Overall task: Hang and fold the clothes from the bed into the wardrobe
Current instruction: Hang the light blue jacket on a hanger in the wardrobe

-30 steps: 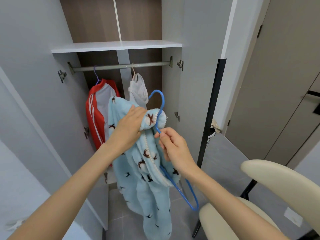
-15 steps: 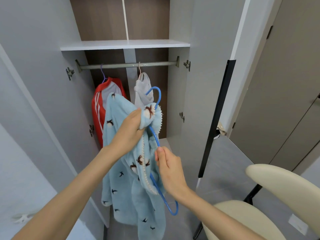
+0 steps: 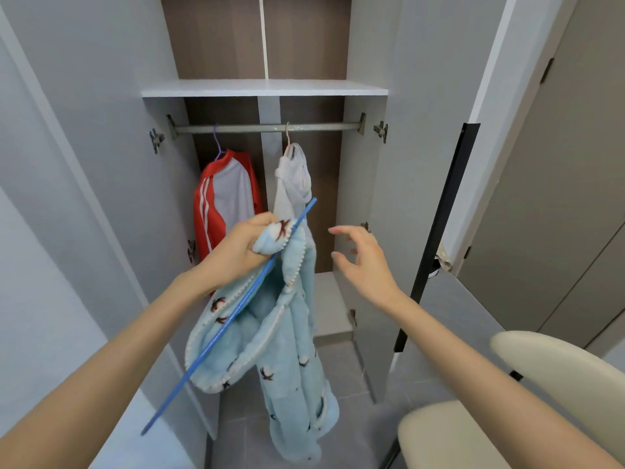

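Gripping blue fleece garment (image 3: 287, 336) and hanger (image 3: 216, 336), left hand (image 3: 241, 250)

— What's inside the wardrobe (image 3: 365, 198)?
— A shelf (image 3: 263, 88) across the upper middle of the frame, with the rail (image 3: 263, 127) just under it. On the rail hang a jacket (image 3: 225, 198) to the left and a hooded top (image 3: 292, 177) to its right.
— And in front?
— At centre the left hand (image 3: 240, 248) holds a robe (image 3: 291, 350) before the hooded top. A hanger (image 3: 218, 331) slants through the robe toward lower left. The right hand (image 3: 365, 262) is apart, to the right. A chair (image 3: 558, 377) sits lower right.

Bright, even light; wide-angle edge distortion
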`<state>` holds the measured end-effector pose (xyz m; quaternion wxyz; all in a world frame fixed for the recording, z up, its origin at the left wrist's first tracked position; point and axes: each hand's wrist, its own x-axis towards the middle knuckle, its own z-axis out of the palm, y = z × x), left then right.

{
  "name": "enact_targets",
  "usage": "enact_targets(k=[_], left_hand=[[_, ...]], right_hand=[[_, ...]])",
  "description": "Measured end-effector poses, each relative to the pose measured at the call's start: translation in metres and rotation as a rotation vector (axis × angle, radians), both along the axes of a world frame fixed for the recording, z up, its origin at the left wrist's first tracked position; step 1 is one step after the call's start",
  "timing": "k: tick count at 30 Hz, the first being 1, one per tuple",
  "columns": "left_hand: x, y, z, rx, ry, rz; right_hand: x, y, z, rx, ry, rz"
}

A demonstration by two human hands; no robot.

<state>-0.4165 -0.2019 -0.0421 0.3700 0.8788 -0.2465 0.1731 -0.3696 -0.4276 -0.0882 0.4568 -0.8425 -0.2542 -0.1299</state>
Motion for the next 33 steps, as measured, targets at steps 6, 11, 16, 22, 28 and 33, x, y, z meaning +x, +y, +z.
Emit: enact_targets(k=[6, 11, 16, 22, 28, 33], left_hand=[[-0.008, -0.005, -0.017, -0.113, 0.089, -0.129], [-0.008, -0.006, -0.026, -0.128, 0.142, -0.139], [-0.01, -0.007, -0.014, 0.03, 0.123, -0.034], [-0.017, 0.042, -0.013, -0.131, 0.666, -0.135], [-0.024, 0.051, -0.053, -0.393, 0.909, -0.057], [-0.015, 0.03, -0.069, -0.362, 1.051, 0.111]], right_hand=[[0.004, 0.019, -0.018, -0.313, -0.06, 0.268], [-0.004, 0.018, -0.035, -0.426, -0.098, 0.322], [-0.014, 0.004, -0.042, -0.216, -0.162, 0.241], [-0.017, -0.012, -0.014, -0.005, -0.166, 0.107], [-0.015, -0.024, 0.005, 0.131, -0.108, 0.093], [-0.011, -0.03, 0.011, 0.275, -0.067, -0.03]])
